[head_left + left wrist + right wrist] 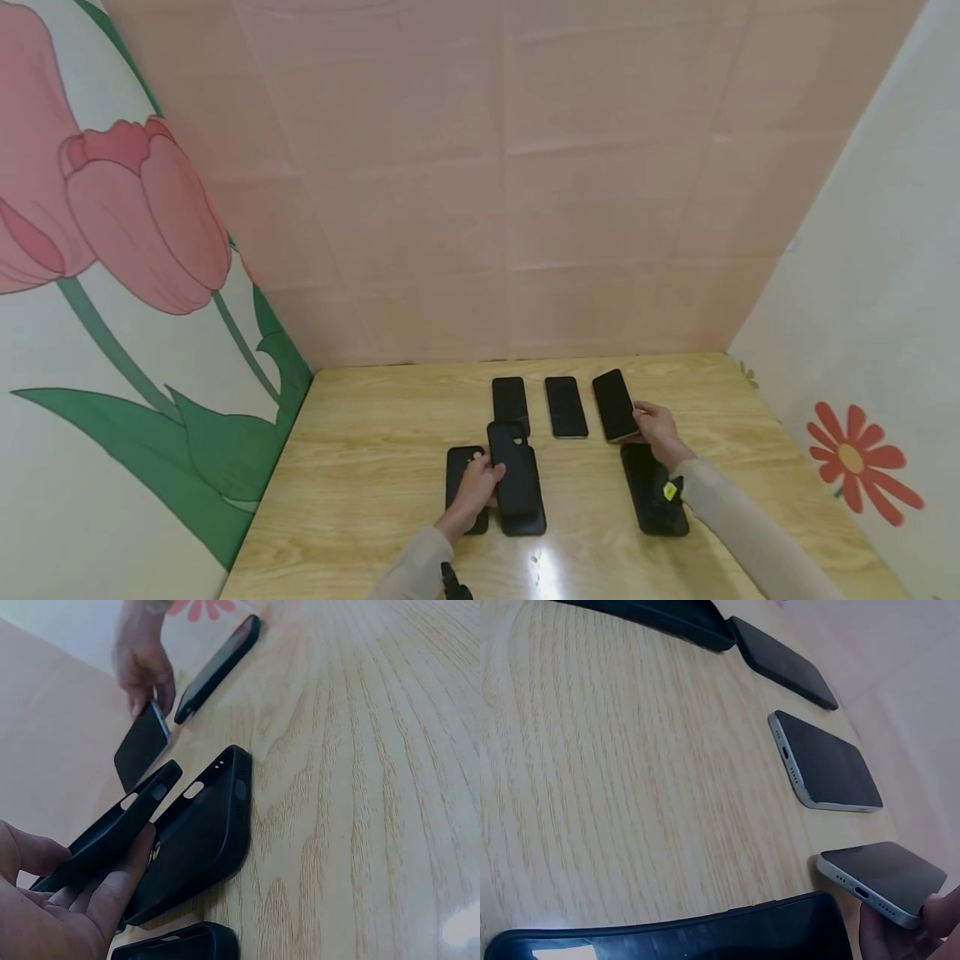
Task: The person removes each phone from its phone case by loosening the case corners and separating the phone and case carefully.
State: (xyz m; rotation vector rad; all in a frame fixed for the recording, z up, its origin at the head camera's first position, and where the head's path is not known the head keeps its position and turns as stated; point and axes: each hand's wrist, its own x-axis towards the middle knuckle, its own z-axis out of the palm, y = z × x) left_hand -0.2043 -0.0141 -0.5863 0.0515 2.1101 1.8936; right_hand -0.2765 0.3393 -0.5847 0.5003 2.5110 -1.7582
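- Left grip pinched a black case, left of the middle phone; lowered carelessly, it might have knocked the loose case there.
- Right grip held a tilted phone by its edge, right of the middle phone; a weak hold could have dropped it onto the counter.

The table was yellowish wood with wavy brown lines, and a bright spot of light shone near its front. Toward the back, a black phone lay just beside a silver-edged phone — both flat. Closer in, a left case and a middle case lay near each other, both black — and a shiny dark phone lay off to the right.
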